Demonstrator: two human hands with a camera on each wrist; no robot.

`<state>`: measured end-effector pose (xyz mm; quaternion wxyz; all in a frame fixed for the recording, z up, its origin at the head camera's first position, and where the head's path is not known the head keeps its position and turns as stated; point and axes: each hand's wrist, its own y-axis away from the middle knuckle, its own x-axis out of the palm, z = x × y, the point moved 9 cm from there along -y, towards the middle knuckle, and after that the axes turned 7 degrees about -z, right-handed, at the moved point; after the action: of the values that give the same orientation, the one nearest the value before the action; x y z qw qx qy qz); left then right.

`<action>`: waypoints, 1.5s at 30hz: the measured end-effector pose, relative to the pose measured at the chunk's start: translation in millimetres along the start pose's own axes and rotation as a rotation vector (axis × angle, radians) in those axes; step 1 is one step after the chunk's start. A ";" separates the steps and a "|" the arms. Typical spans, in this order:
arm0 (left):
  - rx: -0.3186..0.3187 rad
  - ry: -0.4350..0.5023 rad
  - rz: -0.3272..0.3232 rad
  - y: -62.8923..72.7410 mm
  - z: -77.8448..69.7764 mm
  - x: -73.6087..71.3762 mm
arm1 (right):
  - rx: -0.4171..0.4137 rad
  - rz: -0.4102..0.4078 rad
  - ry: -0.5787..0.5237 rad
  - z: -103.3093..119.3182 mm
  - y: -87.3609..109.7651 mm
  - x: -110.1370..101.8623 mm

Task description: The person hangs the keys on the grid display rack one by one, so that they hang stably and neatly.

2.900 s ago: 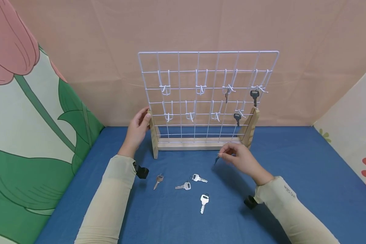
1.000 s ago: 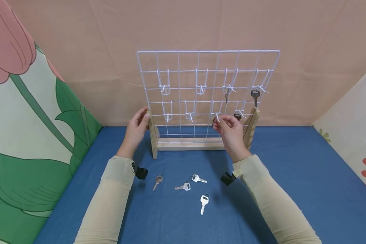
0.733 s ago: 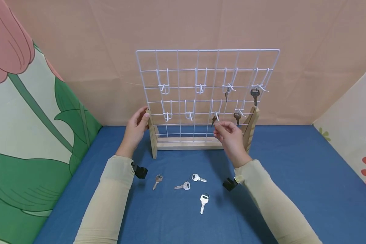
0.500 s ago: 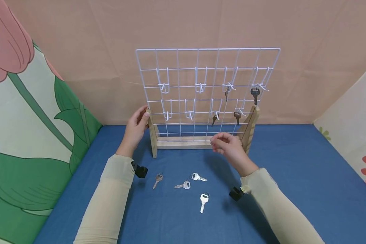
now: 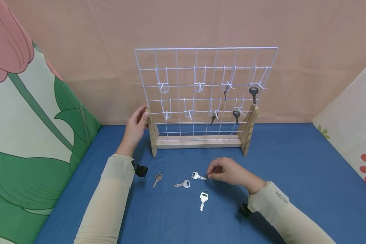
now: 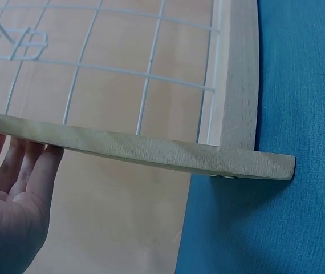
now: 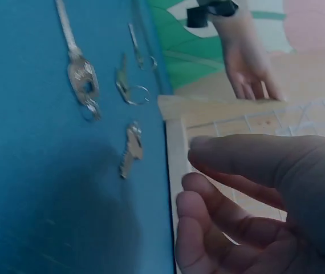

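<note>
A white wire-grid key rack [image 5: 199, 144] on a wooden stand faces me. My left hand [image 5: 135, 127] grips its left wooden side piece [image 6: 139, 149], thumb in front and fingers behind. On the lower row of hooks hang a dark key [image 5: 214, 117] and a black-headed key [image 5: 236, 115]. Above them hang a narrow key [image 5: 225, 92] and another black-headed key [image 5: 253, 91]. My right hand [image 5: 228, 171] hovers beside a silver key [image 5: 196, 175] on the cloth. In the right wrist view its thumb and fingers [image 7: 199, 228] are apart, holding nothing.
Other loose keys lie on the blue cloth [image 5: 177, 220]: a silver key [image 5: 186, 183], a larger silver key [image 5: 204, 196] nearer me, and a brownish key [image 5: 159, 176] by the left wrist. Several hooks on the rack's left half [image 5: 163, 87] carry no keys.
My right hand carried the dark key up to a lower hook and let it go there. It has since dropped down to the loose silver keys. The left hand stays on the rack.
</note>
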<state>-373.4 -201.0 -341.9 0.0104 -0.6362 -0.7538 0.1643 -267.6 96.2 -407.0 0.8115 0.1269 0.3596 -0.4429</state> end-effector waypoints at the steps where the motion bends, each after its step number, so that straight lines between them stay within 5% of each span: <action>1: 0.001 0.000 0.000 0.0 0.1 0.1 | 0.001 0.021 0.002 0.2 1.3 3.8; 11: -0.003 -0.002 0.001 0.4 1.4 0.7 | 0.116 0.157 0.035 -4.5 13.3 35.0; 25: 0.002 -0.013 0.002 0.1 1.9 1.0 | 0.177 0.118 0.005 -7.3 14.9 40.8; 45: 0.006 -0.015 0.005 0.0 0.4 0.1 | 0.297 -0.004 0.105 -4.8 14.9 45.3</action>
<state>-373.6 -201.0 -342.4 0.0062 -0.6368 -0.7517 0.1713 -241.9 78.8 -443.6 0.7631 0.2676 0.3323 -0.4854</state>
